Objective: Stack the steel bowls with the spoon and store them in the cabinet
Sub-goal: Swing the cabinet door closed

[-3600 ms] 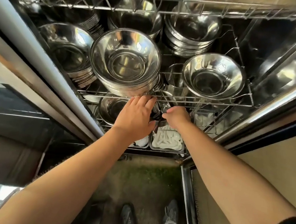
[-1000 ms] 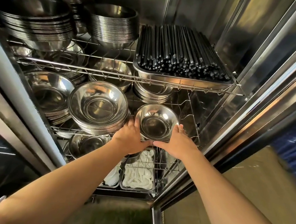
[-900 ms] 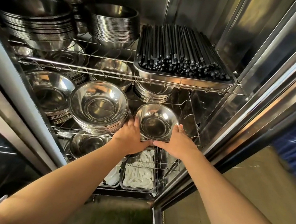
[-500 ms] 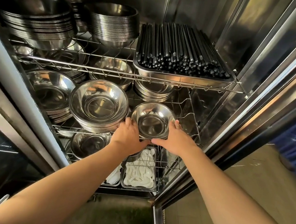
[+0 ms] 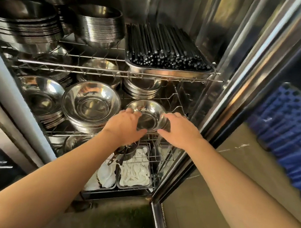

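Steel bowl [image 5: 147, 113], gripped by left hand [image 5: 126, 125] and right hand [image 5: 180, 130], sits at the shelf edge [image 5: 91, 135].

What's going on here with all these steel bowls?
A person is putting dishes away in an open stainless steel cabinet. Both hands, left hand and right hand, grip a small shiny steel bowl at the middle wire shelf, beside a stack of larger steel bowls. A tray of black chopsticks sits above.

single head cam, wide-angle, looks forward and down into open cabinet [image 5: 230, 70], close range, hands [image 5: 126, 126] just below frame centre
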Available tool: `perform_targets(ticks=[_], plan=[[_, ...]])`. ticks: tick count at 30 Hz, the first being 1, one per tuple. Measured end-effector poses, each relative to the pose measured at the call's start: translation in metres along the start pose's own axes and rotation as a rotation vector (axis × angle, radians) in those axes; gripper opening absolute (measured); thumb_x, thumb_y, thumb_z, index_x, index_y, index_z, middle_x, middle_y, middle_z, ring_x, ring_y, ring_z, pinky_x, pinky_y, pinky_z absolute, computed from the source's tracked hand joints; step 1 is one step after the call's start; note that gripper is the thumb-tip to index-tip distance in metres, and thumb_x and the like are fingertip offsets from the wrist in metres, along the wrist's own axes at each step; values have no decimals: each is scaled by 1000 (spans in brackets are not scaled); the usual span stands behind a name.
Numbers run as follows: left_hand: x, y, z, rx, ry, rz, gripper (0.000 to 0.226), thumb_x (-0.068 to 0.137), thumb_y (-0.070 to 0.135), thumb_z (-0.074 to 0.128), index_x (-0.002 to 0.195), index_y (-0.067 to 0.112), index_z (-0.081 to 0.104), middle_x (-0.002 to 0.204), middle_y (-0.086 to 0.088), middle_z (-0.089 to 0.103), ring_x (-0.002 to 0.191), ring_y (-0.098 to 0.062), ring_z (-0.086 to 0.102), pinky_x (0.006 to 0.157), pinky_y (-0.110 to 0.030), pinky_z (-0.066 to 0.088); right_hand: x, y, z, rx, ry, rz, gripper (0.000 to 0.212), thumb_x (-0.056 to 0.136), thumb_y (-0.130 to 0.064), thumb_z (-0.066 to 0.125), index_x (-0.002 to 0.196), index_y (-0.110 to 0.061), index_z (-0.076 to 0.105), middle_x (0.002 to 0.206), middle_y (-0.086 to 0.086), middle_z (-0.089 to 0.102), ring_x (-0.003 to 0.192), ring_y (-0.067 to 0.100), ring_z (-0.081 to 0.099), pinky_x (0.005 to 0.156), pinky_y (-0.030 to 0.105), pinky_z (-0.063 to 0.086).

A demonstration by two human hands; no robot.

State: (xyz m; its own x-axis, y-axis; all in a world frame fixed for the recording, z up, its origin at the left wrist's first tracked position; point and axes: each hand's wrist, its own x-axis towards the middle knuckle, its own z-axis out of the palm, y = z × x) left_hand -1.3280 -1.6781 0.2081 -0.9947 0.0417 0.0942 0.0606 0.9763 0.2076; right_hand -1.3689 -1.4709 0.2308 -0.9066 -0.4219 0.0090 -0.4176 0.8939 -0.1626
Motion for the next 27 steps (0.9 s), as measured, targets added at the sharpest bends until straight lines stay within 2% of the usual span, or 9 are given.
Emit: perform_targets(ticks=[5,8,12,15,18,21,24,27], plan=[[-15,34,-33,-67,46,211,57,88,60,56,131,22,59,121,-7,68,105,-28,66,88,-41,57,-71,4,-43,-10,123,83,60,94,-53,60,145,-24,48,134,3,57,125,26,53,95,45,53],[-29,66,-48,-150,66,303,51,87,59,57,125,25,61,108,-4,67,105,-27,66,84,-36,53,-123,12,-72,-12,209,122,56,95,-49,60,143,-22,51,133,2,58,124,25,53,93,38,48],[-58,131,-68,-247,128,440,60,89,55,63,138,22,54,133,-3,62,123,-23,57,98,-37,48,-211,28,-110,-41,360,180,51,95,-49,61,139,-24,54,133,-2,58,123,21,54,92,39,52],[-90,186,-84,-307,178,563,62,89,53,63,140,20,52,134,-2,61,126,-22,55,104,-37,47,-281,39,-131,-71,478,231,50,94,-49,62,137,-25,56,130,-7,59,122,17,53,92,34,49],[-133,243,-96,-362,240,648,63,88,50,66,141,20,50,131,-2,60,123,-21,55,102,-34,46,-355,47,-145,-71,589,249,49,91,-49,62,133,-24,59,125,-8,60,119,15,54,91,26,43],[-184,298,-102,-409,296,706,69,87,45,69,145,16,45,131,-7,58,124,-26,54,106,-40,43,-428,51,-155,-76,688,221,48,90,-47,63,129,-19,62,122,-5,63,117,16,56,93,17,36],[-240,349,-104,-474,339,750,74,87,41,69,149,12,40,137,-9,53,130,-25,50,111,-38,39,-497,50,-158,-57,744,106,48,88,-39,69,128,-13,64,123,2,63,118,21,59,103,32,46],[-291,387,-104,-529,364,780,74,84,35,66,148,7,41,139,-10,51,131,-21,47,110,-19,30,-549,45,-156,-44,736,-37,49,88,-34,72,130,-11,63,126,3,60,119,21,58,101,35,48]])
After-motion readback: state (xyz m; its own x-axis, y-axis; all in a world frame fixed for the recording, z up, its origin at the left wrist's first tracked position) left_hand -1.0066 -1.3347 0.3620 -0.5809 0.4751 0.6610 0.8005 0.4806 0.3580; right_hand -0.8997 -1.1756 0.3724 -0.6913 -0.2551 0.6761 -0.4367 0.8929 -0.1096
